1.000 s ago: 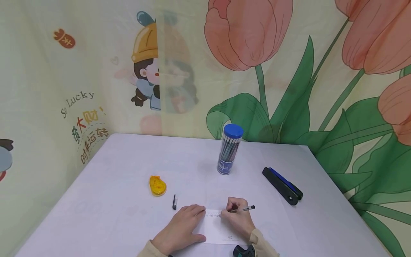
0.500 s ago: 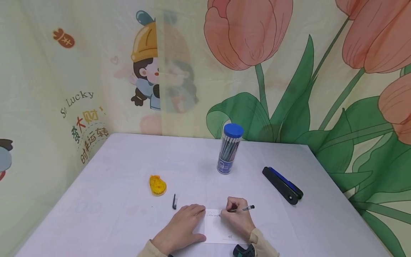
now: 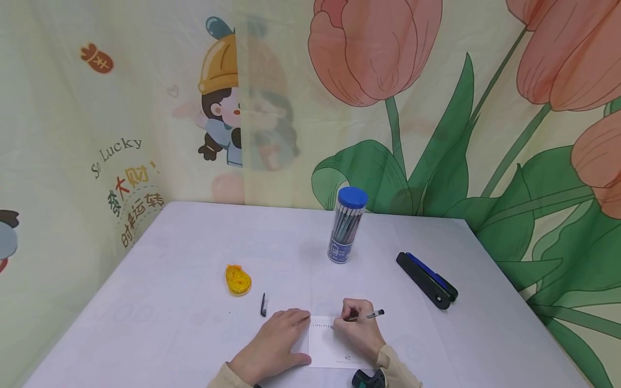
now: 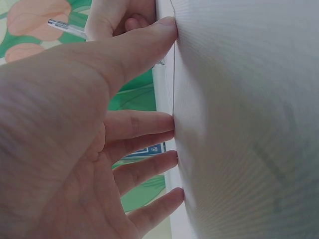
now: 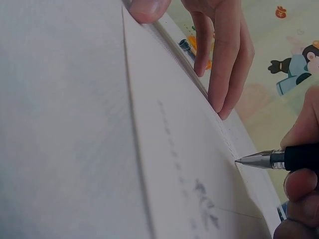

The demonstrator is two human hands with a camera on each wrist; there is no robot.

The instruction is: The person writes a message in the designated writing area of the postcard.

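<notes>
A small white sheet of paper [image 3: 322,345] lies near the table's front, with a row of handwriting along its top and a small dark mark low down. My left hand [image 3: 277,345] rests at its left edge, fingers spread and fairly straight, fingertips on the surface in the left wrist view. My right hand [image 3: 361,328] pinches a pen [image 3: 367,316] over the upper part of the sheet. In the right wrist view the metal tip of the pen [image 5: 251,161] is right at the written line. A black and clear pen cap [image 3: 263,305] lies beyond my left hand.
A yellow pear-shaped item [image 3: 238,280] lies at the left. A clear tub of pencils with a blue lid [image 3: 344,226] stands at the back. A black and blue stapler [image 3: 427,280] lies to the right. A printed curtain [image 3: 286,97] hangs behind the table.
The row of handwriting looks slightly longer, and my right hand has shifted only a hair with the pen. My left hand and the other things stay where they were.
</notes>
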